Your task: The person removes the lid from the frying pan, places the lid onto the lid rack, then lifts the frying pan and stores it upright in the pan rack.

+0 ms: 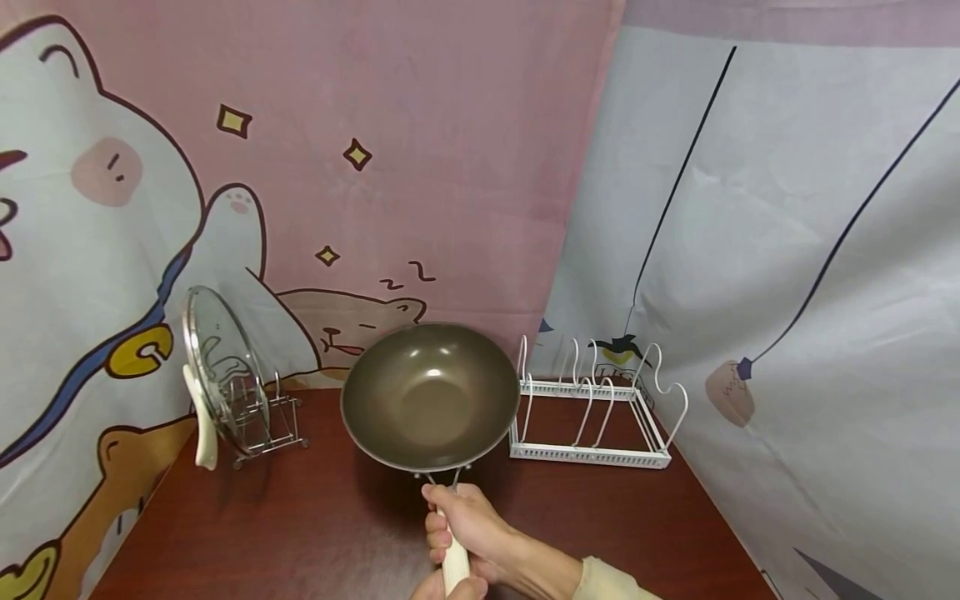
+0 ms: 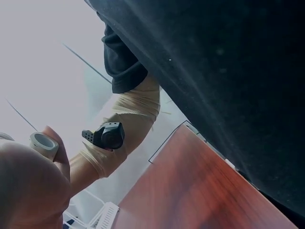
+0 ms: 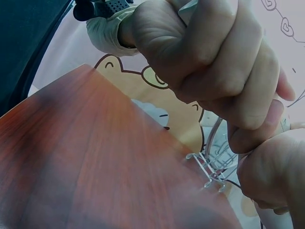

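Observation:
A wok (image 1: 431, 400) with a brown inside is tilted toward me in the middle of the head view, over the table. Its cream handle (image 1: 454, 562) points back at me. My right hand (image 1: 480, 525) grips the handle close to the pan, thumb along the top. Behind it my left hand (image 3: 214, 62) wraps its fingers round the rear of the handle, partly cut off by the head view's lower edge. The handle's hollow end (image 2: 44, 142) shows in the left wrist view.
On the left a glass lid (image 1: 225, 358) with a cream handle stands upright in a small wire rack (image 1: 277, 429). A white rack (image 1: 588, 454) with curved dividers sits at the right of the brown table (image 1: 300, 517). Printed cloth (image 1: 450, 125) hangs behind.

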Motion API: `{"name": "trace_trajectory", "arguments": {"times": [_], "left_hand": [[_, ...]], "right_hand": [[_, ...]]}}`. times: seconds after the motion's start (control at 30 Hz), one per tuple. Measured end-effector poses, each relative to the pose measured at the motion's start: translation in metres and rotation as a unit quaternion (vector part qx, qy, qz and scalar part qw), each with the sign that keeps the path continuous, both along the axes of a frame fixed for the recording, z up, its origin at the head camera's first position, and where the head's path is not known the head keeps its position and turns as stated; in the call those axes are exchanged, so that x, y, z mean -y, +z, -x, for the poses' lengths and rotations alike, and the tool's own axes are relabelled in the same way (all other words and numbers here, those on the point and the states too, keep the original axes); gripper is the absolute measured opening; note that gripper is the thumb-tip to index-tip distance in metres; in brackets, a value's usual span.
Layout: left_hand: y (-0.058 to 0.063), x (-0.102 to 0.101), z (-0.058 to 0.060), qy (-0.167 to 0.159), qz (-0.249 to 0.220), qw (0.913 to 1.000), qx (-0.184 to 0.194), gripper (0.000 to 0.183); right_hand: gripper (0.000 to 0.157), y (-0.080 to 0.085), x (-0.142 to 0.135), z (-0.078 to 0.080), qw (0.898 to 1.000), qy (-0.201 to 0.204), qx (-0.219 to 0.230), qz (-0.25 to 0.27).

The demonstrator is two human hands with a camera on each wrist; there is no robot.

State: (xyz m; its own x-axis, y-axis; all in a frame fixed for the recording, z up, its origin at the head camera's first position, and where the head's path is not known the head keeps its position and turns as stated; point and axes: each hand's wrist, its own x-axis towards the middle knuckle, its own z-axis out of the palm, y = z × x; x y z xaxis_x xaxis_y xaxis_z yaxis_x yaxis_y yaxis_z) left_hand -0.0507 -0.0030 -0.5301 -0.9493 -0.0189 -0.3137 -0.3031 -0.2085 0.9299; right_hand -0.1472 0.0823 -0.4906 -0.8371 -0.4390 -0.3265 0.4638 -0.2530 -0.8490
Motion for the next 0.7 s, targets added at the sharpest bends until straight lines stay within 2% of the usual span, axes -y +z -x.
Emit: {"name": "trace_trajectory", "arguments": {"times": [0.03, 0.13, 0.23, 0.27, 0.43, 0.7], "left_hand": [[0.002, 0.001, 0.001, -0.014, -0.011, 0.9998, -0.005, 0.021], [0.01, 0.009, 0.005, -0.099, -0.059, 0.9931, -0.023, 0.022], [0.016, 0.018, 0.011, -0.197, -0.104, 0.974, -0.042, 0.027], [0.018, 0.02, 0.013, -0.218, -0.113, 0.9682, -0.047, 0.027], [0.025, 0.022, 0.017, -0.26, -0.127, 0.955, -0.065, 0.03], [0.033, 0.021, 0.02, -0.278, -0.135, 0.9493, -0.059, 0.025]], "right_hand": [[0.029, 0.002, 0.0, 0.0, 1.0, -0.001, -0.001, 0.0], [0.03, 0.006, -0.002, 0.0, 1.0, -0.002, -0.005, -0.001], [0.03, 0.011, -0.003, 0.001, 1.0, -0.001, -0.011, -0.003], [0.03, 0.012, -0.003, 0.001, 1.0, -0.001, -0.013, -0.004], [0.03, 0.018, -0.006, 0.003, 1.0, -0.004, -0.021, -0.011], [0.031, 0.027, -0.009, 0.005, 0.999, -0.006, -0.033, -0.02]]}}
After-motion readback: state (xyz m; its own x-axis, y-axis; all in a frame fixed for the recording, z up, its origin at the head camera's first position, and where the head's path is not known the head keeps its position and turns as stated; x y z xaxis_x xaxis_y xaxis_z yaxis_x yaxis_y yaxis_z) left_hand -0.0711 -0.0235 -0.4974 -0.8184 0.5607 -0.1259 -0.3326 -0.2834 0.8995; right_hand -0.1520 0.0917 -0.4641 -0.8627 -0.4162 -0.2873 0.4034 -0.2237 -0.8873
